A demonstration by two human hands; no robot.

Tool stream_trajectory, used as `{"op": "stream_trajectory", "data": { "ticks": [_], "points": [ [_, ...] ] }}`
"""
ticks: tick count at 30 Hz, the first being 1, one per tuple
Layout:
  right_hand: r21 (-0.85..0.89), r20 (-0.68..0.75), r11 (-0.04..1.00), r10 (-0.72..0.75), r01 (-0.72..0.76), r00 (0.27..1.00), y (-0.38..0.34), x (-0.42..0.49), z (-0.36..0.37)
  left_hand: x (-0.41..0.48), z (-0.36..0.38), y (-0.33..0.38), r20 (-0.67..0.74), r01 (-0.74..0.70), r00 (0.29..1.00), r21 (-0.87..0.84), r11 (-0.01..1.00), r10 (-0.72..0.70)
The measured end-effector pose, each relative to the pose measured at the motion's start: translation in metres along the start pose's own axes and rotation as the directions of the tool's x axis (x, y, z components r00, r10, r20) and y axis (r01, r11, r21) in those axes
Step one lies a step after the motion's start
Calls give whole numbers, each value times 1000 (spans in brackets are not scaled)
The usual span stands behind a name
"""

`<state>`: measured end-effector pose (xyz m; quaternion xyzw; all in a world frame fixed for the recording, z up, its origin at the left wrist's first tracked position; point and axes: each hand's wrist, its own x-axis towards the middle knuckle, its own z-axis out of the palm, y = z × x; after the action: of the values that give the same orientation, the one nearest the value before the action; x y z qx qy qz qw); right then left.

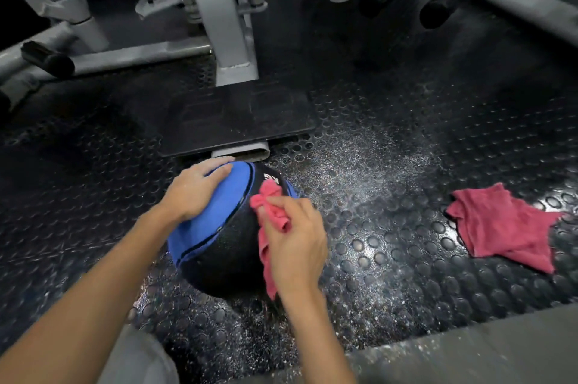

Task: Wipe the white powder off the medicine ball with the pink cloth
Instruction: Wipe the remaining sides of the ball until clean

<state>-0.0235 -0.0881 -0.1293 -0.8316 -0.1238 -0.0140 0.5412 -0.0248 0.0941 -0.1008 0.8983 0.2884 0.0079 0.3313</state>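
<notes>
Right hand (294, 236): pictured closed round a bunched pink cloth (271, 215), which is pressed against the black upper face of the ball; a loose tail of fabric is left hanging down the ball's right side.
Left hand (195, 188): laid flat on the blue panel, fingers stretched and relaxed, nothing gripped.
Medicine ball (225, 246): blue and black, seen resting on the floor at lower centre, held between the two hands; the white letters "KG" can be made out near its top, just above the cloth.
White powder (375, 171): scattered over the floor around the ball and to its right; whether any lies on the ball itself cannot be told.
Floor (406, 258): black rubber, covered in round studs.
Second cloth (500, 227): a red-pink rag, crumpled on the floor well to the right of the ball and apart from both hands.
Black plate (231, 120): flat and ribbed, set just beyond the ball, with a grey tube end shown under its near edge.
Gym machine (225, 23): a grey frame fitted with black-capped pegs, ranged across the top.
Knee (137, 358): clad in grey, caught at the bottom edge.
</notes>
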Motion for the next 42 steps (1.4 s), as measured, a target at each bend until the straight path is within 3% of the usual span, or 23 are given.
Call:
{"op": "stream_trajectory", "data": {
  "ticks": [3, 5, 7, 9, 11, 13, 14, 17, 19, 20, 23, 25, 27, 29, 31, 34, 36, 39, 42],
  "points": [
    [235, 35, 886, 404, -400, 914, 38, 23, 6, -2, -4, -8, -35, 31, 999, -84, 996, -34],
    [310, 70, 821, 483, -479, 873, 45, 31, 9, -4, -3, -11, -71, 77, 994, -101, 992, -85],
    [274, 64, 876, 394, -396, 917, 33, 35, 12, -3, -3, -13, -101, 132, 985, -110, 985, -143],
    [191, 48, 972, 132, -139, 990, 6, 31, 16, -3, -5, -11, -118, 174, 974, -141, 975, -191],
    [69, 20, 985, -159, 157, 987, -14, 25, 24, -4, -6, -12, -118, 191, 970, -181, 965, -214],
    [24, 43, 976, -216, 215, 975, -13, 30, 30, -7, -10, -17, -113, 195, 968, -224, 955, -224],
    [62, 54, 986, -159, 155, 986, -6, 37, 31, -8, -10, -22, -113, 200, 966, -248, 948, -233],
    [204, 116, 952, 209, -229, 971, 21, 59, 28, -10, -9, -35, -133, 238, 949, -297, 925, -287],
    [186, 135, 923, 315, -336, 940, 24, 66, 26, -14, -9, -26, -152, 266, 935, -302, 916, -321],
    [103, 116, 952, 277, -289, 954, 18, 67, 25, -15, -9, -20, -157, 283, 927, -300, 911, -339],
    [-154, 109, 986, -47, 63, 993, -15, 50, 27, -12, -8, -10, -176, 311, 912, -297, 903, -371],
    [-182, 58, 933, -304, 310, 951, -34, 25, 34, -11, -7, -6, -189, 336, 899, -284, 898, -396],
    [-209, 44, 869, -451, 449, 892, -39, 11, 39, -10, -7, -5, -200, 341, 892, -294, 893, -406],
    [-102, 43, 936, -334, 336, 942, -25, 24, 38, -9, -7, -10, -202, 341, 889, -308, 888, -412],
    [17, 16, 1000, -10, 10, 1000, 4, 43, 32, -10, -5, -16, -199, 344, 885, -328, 880, -421],
    [69, 80, 908, 407, -413, 910, 55, 50, 32, -9, -4, -18, -207, 359, 870, -358, 862, -448],
    [127, 77, 840, 522, -528, 849, 67, 41, 34, -6, -5, -15, -209, 406, 846, -344, 847, -490],
    [272, -49, 853, 475, -446, 878, 48, 30, 32, 4, -6, -8, -218, 469, 813, -304, 829, -540],
    [297, -165, 953, 117, -64, 979, 9, 17, 38, 12, -7, 1, -215, 519, 794, -249, 818, -569]
  ]
}}
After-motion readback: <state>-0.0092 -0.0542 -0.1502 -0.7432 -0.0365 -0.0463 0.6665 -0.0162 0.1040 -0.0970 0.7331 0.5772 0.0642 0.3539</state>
